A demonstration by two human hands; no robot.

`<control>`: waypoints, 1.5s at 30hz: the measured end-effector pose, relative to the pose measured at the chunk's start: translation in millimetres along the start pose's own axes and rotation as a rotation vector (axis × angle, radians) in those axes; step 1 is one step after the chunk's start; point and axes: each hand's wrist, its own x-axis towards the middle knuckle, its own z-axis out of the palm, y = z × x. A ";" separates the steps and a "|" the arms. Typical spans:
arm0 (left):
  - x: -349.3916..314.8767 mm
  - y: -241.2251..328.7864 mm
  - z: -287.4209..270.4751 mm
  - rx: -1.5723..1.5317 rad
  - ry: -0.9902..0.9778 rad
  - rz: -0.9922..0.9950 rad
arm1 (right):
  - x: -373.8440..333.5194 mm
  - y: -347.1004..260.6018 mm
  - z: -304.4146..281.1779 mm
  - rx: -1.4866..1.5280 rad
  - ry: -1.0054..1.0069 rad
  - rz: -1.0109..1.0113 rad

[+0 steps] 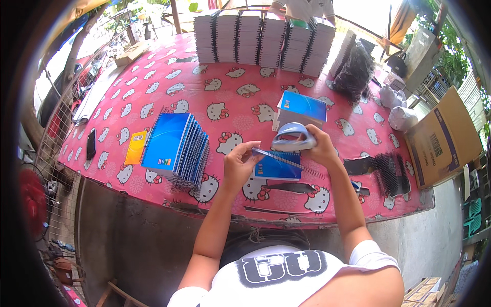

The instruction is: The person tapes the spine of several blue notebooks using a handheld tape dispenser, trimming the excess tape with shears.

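My left hand (239, 162) pinches the upper end of the coil-lined spine of a blue spiral notebook (276, 171). Its wire coil (313, 173) runs slantwise and sticks out beyond the spine toward my right forearm. Closed round a pale blue and white looped object (293, 136) is my right hand (321, 146), just above the notebook; I cannot make out the object's kind. Behind it lies a stack of loose pages with a blue cover (304, 106). To the left stands a stack of blue spiral notebooks (169, 143), beside a small yellow notebook (135, 148).
Tall stacks of coil-bound books (250, 41) line the table's far edge, near another person (307, 7). Black coils (392, 174) and a blue-handled tool (357, 187) lie at right, by a cardboard box (437, 140). A phone (91, 144) rests far left on the pink tablecloth (199, 87).
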 end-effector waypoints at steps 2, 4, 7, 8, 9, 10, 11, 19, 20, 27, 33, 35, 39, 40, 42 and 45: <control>0.4 -5.0 0.2 -0.061 0.004 -0.112 | 2.2 1.6 0.7 0.068 -0.011 -0.016; -2.2 -7.0 1.0 -0.108 -0.003 -0.182 | 9.7 4.3 6.1 -0.200 0.068 -0.004; 5.0 -7.2 -2.7 -0.154 0.011 -0.173 | 14.3 -10.7 7.5 -0.084 0.007 -0.029; 2.4 -8.8 -1.7 -0.169 0.012 -0.177 | 10.4 -10.9 8.9 -0.021 -0.049 -0.015; 0.2 -9.5 -1.1 -0.185 0.012 -0.182 | 7.9 -12.1 10.2 0.042 -0.104 -0.001; -1.1 -9.6 -1.3 -0.188 0.017 -0.174 | 13.9 -13.8 12.0 -0.247 -0.055 0.008; 1.8 -8.5 -1.6 -0.193 0.019 -0.158 | 15.0 -17.6 12.7 -0.189 -0.036 0.011; 3.0 -11.3 -10.2 -0.227 -0.025 -0.217 | 6.6 -3.1 -9.2 -0.415 0.428 -0.212; 3.6 -10.4 -8.5 -0.265 -0.034 -0.225 | 0.8 6.0 -28.0 -0.385 0.589 -0.282; -2.4 4.8 10.3 -0.324 0.043 -0.074 | -50.6 70.3 -98.6 -0.966 0.639 0.215; -34.2 27.2 11.2 -0.077 0.223 0.183 | -136.7 32.3 -55.8 -0.996 0.284 0.144; -36.0 28.8 15.7 -0.043 0.223 0.238 | -160.7 32.0 -36.0 -1.076 0.322 0.128; -37.3 31.1 24.0 0.025 0.215 0.330 | -146.4 -10.7 -9.3 -0.637 0.226 0.225; -38.2 33.7 27.2 0.027 0.212 0.341 | -139.2 -33.2 6.1 -0.552 0.186 0.122; -40.2 39.3 27.9 0.065 0.210 0.372 | -124.1 -65.3 35.5 -0.468 0.153 -0.058; -40.0 40.1 28.1 0.079 0.203 0.389 | -104.1 -83.5 53.3 -0.521 0.161 -0.231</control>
